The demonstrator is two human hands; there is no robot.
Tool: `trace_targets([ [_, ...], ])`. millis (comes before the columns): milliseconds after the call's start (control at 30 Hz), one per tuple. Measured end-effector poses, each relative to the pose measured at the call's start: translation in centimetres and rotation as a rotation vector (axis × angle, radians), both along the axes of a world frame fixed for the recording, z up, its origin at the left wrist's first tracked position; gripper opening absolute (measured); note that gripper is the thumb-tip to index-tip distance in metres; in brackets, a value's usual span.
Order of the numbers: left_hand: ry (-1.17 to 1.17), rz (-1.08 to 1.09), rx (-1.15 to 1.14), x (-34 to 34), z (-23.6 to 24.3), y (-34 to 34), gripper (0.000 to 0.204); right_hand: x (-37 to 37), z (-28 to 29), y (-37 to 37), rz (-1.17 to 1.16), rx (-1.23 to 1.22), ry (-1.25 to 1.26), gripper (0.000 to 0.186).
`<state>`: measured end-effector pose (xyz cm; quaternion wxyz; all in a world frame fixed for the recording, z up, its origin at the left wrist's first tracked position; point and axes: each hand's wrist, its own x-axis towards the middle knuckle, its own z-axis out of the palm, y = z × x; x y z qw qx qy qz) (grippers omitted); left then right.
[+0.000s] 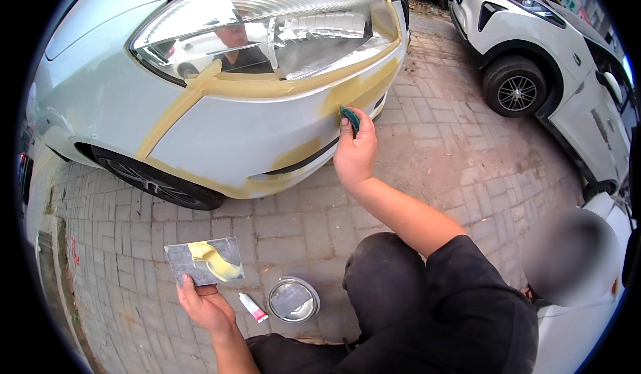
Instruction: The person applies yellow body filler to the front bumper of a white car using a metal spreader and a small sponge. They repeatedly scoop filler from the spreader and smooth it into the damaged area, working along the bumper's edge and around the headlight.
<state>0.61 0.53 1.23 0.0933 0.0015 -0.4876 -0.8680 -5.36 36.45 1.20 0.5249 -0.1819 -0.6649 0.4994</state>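
Grey paving bricks [287,227] spread right across the ground here, and over on the far right a second white car [534,37] stands with its front wheel [517,88] turned into view. Up close, it's the white front bumper [260,127] filling the upper left, with the big clear headlight [320,40] above it and masking tape [167,125] tracing the lamp's lower edge, one strip slanting down toward the wheel arch.

And there's the right hand [355,150], raised to the bumper, thumb and fingers pinched tight on a small dark-green spreader [352,121]! The spreader pokes up out of the fingertips, its tip right at the yellow filler patch [364,88] below the headlight; whether it presses on the surface, I can't tell.

Down at lower left, the left hand [205,305] grips a flat grey mixing plate [180,260] by its near edge, thumb on top, the fingers partly curled underneath. The plate reaches out ahead of that hand, a creamy smear of yellow putty [217,264] across it, well apart from the spreader.

Just right of the left hand, a white-and-red tube [253,307] lies on the bricks, and right beside that sits a round tin [308,307].
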Motion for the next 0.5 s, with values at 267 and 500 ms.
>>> trace_targets([
  [267,-0.022,0.012,-0.036,0.6,0.9,0.1,0.028,3.4,-0.1,-1.7,0.513,-0.025,-0.025,0.019],
  [500,-0.011,0.003,-0.020,0.3,0.6,0.5,0.027,6.3,-7.7,7.8,0.414,-0.863,0.141,0.014],
])
